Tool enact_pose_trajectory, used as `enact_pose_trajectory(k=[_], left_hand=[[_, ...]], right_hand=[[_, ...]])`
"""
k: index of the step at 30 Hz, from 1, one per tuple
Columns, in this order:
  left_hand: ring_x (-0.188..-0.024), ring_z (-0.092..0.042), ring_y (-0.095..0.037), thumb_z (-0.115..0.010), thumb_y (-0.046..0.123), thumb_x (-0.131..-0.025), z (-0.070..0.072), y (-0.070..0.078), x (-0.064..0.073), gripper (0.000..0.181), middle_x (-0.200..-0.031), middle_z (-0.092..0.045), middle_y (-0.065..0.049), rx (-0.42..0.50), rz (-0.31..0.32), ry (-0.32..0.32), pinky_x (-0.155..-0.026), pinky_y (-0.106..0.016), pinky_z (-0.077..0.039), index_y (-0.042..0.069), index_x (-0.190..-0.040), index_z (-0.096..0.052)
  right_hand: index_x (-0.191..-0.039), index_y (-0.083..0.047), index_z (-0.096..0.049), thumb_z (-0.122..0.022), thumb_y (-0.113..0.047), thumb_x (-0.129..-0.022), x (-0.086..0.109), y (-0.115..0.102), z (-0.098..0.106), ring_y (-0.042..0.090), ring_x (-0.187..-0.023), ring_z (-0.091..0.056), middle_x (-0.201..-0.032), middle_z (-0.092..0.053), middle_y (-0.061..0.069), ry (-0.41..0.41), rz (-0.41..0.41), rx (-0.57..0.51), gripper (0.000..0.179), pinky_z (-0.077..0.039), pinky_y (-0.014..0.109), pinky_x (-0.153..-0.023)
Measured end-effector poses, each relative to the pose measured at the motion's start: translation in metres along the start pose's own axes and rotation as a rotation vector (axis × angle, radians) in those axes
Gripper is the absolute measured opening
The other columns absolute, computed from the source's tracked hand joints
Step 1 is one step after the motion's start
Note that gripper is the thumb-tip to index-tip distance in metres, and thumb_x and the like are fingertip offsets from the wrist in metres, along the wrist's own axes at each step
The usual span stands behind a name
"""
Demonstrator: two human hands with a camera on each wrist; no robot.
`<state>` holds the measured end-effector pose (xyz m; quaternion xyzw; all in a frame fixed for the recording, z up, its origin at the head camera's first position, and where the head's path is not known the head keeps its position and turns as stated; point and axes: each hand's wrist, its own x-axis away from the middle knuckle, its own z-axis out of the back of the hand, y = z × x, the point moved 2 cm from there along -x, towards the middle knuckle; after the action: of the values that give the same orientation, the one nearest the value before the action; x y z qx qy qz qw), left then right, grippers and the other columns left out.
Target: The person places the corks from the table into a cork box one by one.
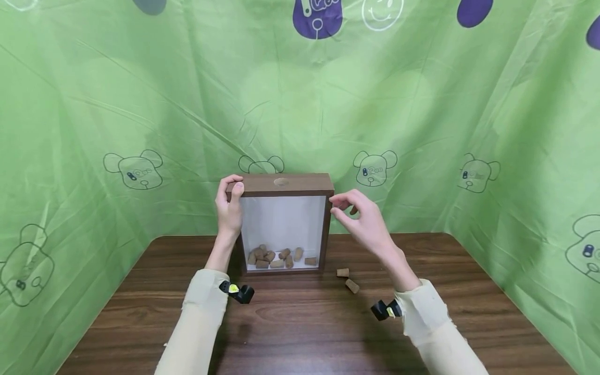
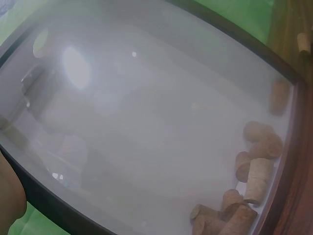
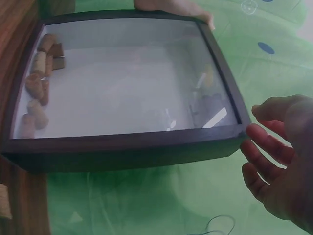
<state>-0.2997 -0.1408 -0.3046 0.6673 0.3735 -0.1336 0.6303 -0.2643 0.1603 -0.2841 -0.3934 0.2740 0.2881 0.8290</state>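
A brown wooden shadow box with a clear front and a round hole in its top stands upright on the table. Several corks lie along its bottom inside. My left hand grips the upper left corner, thumb on the front edge and fingers over the top and side. At the upper right corner is my right hand, its fingers loosely bent and no object visible between them. In the right wrist view its fingertips come right at the frame's corner.
Two loose corks, one nearer the box and one closer to me, lie on the dark wooden table right of the box. A green printed curtain hangs behind and along both sides.
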Motion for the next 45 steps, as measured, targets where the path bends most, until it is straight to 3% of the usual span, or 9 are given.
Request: enact_pose_trajectory(k=[5,12,23,35,40,45], left_hand=[[-0.107,-0.049,-0.006,-0.056,0.022,-0.092,0.001,0.001,-0.002,0.034,-0.12,-0.058,-0.012,0.002,-0.015,0.017,-0.096,-0.027,-0.034,-0.003,-0.115,-0.059],[-0.108,-0.049,-0.007,-0.056,0.023,-0.093,0.0,0.001,-0.001,0.034,-0.119,-0.058,-0.004,-0.008,0.006,0.002,-0.095,-0.028,-0.035,-0.001,-0.116,-0.06],[-0.108,-0.049,-0.006,-0.054,0.021,-0.094,-0.002,-0.003,0.001,0.035,-0.12,-0.057,-0.013,0.002,-0.021,-0.012,-0.096,-0.027,-0.035,-0.005,-0.118,-0.058],[-0.11,-0.048,-0.006,-0.054,0.021,-0.094,0.001,-0.003,-0.001,0.037,-0.122,-0.056,-0.015,0.001,-0.023,-0.008,-0.097,-0.027,-0.034,-0.006,-0.118,-0.057],[-0.109,-0.049,-0.007,-0.055,0.02,-0.093,0.003,-0.003,-0.001,0.033,-0.12,-0.057,-0.013,0.008,-0.028,0.013,-0.096,-0.027,-0.034,-0.003,-0.116,-0.06],[-0.11,-0.049,-0.007,-0.056,0.022,-0.093,-0.001,-0.002,0.0,0.032,-0.12,-0.057,-0.01,0.021,-0.012,-0.002,-0.096,-0.027,-0.034,-0.001,-0.115,-0.06]], right_hand=[[-0.111,-0.01,-0.071,-0.071,-0.011,-0.089,0.01,0.011,-0.01,0.012,-0.088,-0.06,-0.097,-0.067,-0.002,-0.039,-0.046,0.011,0.022,-0.047,0.03,-0.075],[-0.112,-0.011,-0.071,-0.07,-0.015,-0.09,0.029,0.025,-0.017,0.012,-0.086,-0.06,-0.098,-0.068,-0.003,-0.073,-0.148,0.0,0.022,-0.05,0.031,-0.072],[-0.115,-0.014,-0.07,-0.071,-0.019,-0.09,0.054,0.038,-0.022,0.014,-0.09,-0.062,-0.102,-0.068,0.0,-0.197,-0.251,-0.039,0.025,-0.051,0.028,-0.078],[-0.111,-0.017,-0.069,-0.072,-0.016,-0.089,0.063,0.057,-0.02,0.014,-0.091,-0.062,-0.103,-0.068,0.003,-0.345,-0.249,-0.069,0.022,-0.052,0.031,-0.081],[-0.11,-0.015,-0.068,-0.071,-0.016,-0.09,0.07,0.074,-0.025,0.014,-0.09,-0.062,-0.105,-0.068,0.007,-0.428,-0.256,-0.072,0.021,-0.052,0.033,-0.081],[-0.109,-0.013,-0.068,-0.07,-0.013,-0.09,0.082,0.095,-0.031,0.013,-0.09,-0.061,-0.106,-0.068,0.01,-0.458,-0.269,-0.073,0.019,-0.052,0.03,-0.08]])
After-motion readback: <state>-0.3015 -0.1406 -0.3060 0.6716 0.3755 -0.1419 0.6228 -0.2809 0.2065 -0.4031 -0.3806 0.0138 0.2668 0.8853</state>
